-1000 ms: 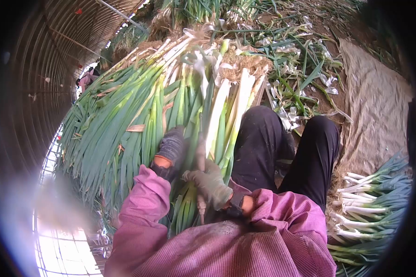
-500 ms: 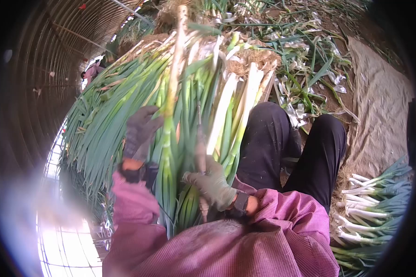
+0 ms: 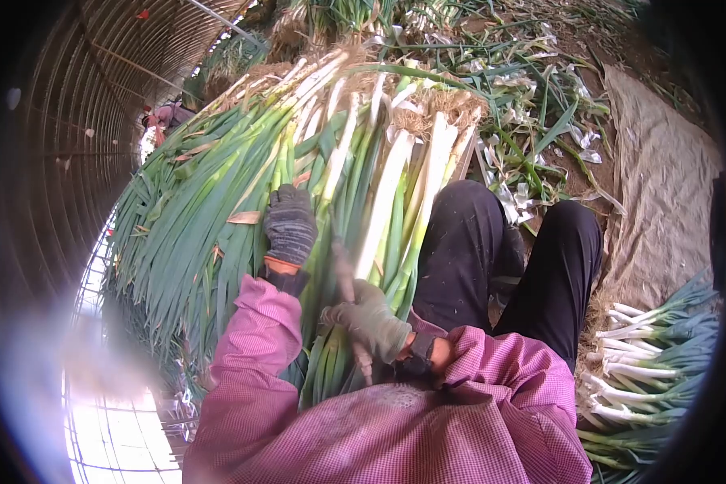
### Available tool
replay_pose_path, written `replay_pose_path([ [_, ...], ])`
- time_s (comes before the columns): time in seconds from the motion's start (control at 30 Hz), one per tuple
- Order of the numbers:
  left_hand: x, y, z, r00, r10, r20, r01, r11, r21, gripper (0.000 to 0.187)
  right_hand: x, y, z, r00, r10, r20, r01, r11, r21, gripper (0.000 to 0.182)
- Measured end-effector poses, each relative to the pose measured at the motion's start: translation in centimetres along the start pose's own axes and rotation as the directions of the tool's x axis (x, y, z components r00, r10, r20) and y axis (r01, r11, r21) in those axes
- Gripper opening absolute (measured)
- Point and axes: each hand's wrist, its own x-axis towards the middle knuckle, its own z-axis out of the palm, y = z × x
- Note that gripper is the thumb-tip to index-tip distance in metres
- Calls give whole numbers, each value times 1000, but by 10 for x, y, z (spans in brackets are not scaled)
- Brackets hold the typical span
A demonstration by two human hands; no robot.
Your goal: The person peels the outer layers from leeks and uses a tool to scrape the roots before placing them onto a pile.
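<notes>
My left hand [image 3: 290, 227], in a dark grey knitted glove, is on the pile of long green onions [image 3: 210, 194], its fingers curled down around green stalks near the middle. Fingertips are partly hidden among the leaves. My right hand [image 3: 371, 323], in a pale dirty glove, is closed around a slender rod-like tool [image 3: 344, 270] with a brownish grip; its thin upper end is blurred against the leaves. Thick white onion stems [image 3: 387, 198] with rooty ends [image 3: 440, 105] lie just beyond the right hand, beside my knee.
My bent legs [image 3: 460, 242] are right of the pile. Cleaned onions [image 3: 637, 371] lie at lower right, below a beige cloth [image 3: 661, 185]. Leaf scraps [image 3: 532, 105] litter the ground. Another person [image 3: 169, 117] is far off by the curved tunnel wall [image 3: 81, 121].
My left hand has moved right and slightly up, its spread fingers now curled onto the pile. The upright blurred onion in front of it is gone from there. The tool has tilted slightly left.
</notes>
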Motion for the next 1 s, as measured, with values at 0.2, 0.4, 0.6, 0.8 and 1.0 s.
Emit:
replay_pose_path([
  [0.2,-11,20,24,978,-6,210,-29,986,164,24,25,14,-2,991,-102,-91,103,995,-3,33],
  [0.4,-28,8,22,919,38,392,28,987,-161,42,28,10,-10,973,-208,-100,215,974,66,32],
  [0.6,-100,5,-31,882,34,471,143,931,-337,50,18,5,-6,979,-169,-112,180,978,103,33],
  [0.8,-153,-1,-37,901,26,433,144,923,-356,55,17,9,-4,984,-150,-95,151,989,2,33],
  [1.0,-184,-1,-52,902,52,429,126,918,-376,53,33,19,-4,978,-176,-114,170,984,-61,36],
])
